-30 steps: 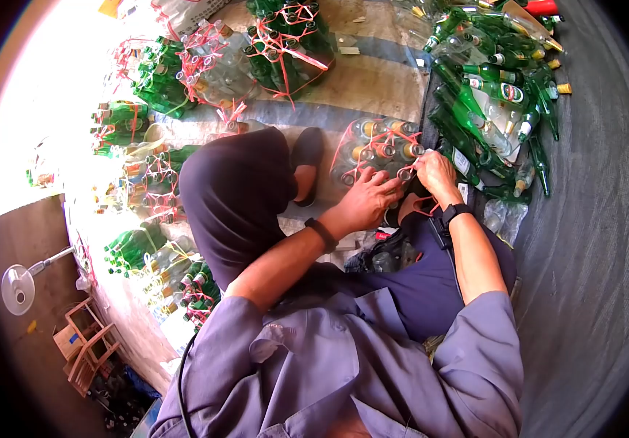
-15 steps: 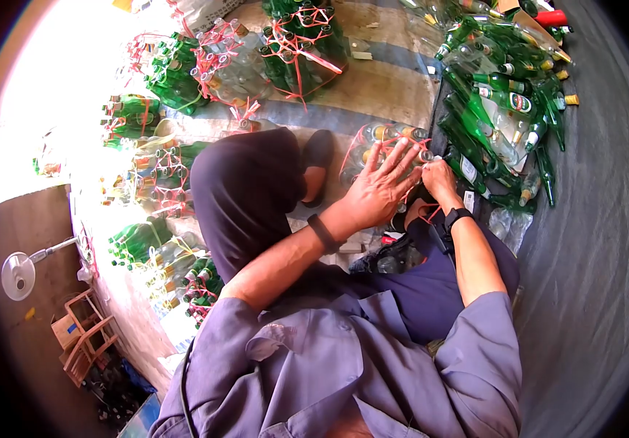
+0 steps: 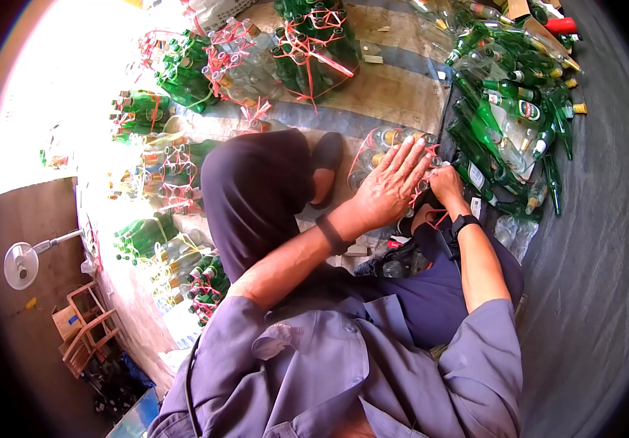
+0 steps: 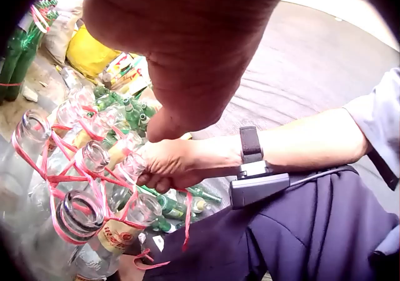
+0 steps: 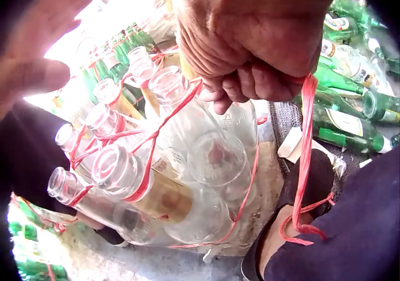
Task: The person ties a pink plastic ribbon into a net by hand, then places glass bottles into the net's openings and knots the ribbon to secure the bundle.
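A bundle of clear glass bottles (image 5: 206, 162) stands upright, its necks laced together with red plastic twine (image 5: 306, 137). My right hand (image 3: 446, 186) grips the twine at the bundle's right side, fingers curled; a loose tail hangs from the fist in the right wrist view. My left hand (image 3: 391, 191) is over the bottle tops with its fingers straight, hiding several necks in the head view. In the left wrist view, that hand's underside (image 4: 187, 56) fills the top, above the right hand (image 4: 165, 159) and the laced bottle mouths (image 4: 78, 215).
Loose green bottles (image 3: 486, 109) lie heaped to the right on dark cloth (image 3: 584, 255). Tied bundles of green bottles (image 3: 314, 55) and clear bottles (image 3: 241, 66) stand ahead and left. My bent knee (image 3: 252, 175) is left of the bundle. A fan (image 3: 21, 265) stands far left.
My left hand has gone from curled fingers at the bottle necks to straight fingers over the tops. The right hand keeps its grip at the bundle's side. The head view has shifted slightly.
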Action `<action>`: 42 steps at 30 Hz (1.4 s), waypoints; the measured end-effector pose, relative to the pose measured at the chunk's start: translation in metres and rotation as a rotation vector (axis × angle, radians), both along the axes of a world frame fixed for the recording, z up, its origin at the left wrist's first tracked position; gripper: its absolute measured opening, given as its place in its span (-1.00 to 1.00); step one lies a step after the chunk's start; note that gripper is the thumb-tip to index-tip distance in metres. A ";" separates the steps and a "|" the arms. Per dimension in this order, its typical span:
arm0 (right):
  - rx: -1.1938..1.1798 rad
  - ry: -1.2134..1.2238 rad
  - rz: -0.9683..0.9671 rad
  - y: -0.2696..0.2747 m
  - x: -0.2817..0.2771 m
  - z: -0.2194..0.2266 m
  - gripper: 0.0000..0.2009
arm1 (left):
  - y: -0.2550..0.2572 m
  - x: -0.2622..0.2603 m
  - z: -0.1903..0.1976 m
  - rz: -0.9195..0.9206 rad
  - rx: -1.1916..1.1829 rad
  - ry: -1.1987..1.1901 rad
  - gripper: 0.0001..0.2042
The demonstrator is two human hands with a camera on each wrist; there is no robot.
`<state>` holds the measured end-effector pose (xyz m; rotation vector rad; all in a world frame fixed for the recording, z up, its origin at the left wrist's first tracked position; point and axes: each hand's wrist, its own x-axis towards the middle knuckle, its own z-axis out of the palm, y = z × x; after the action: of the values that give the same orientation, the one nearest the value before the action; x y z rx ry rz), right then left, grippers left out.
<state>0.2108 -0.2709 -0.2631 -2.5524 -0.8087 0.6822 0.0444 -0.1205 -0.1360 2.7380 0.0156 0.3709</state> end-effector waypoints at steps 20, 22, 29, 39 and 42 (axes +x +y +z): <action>-0.069 0.046 -0.018 0.004 0.000 0.005 -0.70 | 0.002 0.000 -0.007 0.032 -0.132 -0.043 -0.33; -0.052 0.075 -0.029 0.004 0.000 0.004 -0.70 | 0.006 0.002 -0.026 0.028 -0.248 0.020 -0.36; -0.125 0.126 -0.077 0.010 -0.005 0.025 -0.65 | 0.002 0.020 -0.053 0.027 -0.229 -0.006 -0.45; -0.139 -0.055 -0.123 0.005 -0.007 0.021 -0.69 | -0.017 0.038 -0.036 -0.029 -0.434 0.273 -0.33; -0.177 -0.030 -0.092 0.005 -0.004 0.018 -0.69 | -0.015 0.045 -0.035 -0.077 -0.247 0.554 -0.25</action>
<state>0.2066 -0.2657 -0.2449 -2.7453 -0.6625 0.7168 0.0897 -0.1355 -0.1709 2.4974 0.0951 -0.3916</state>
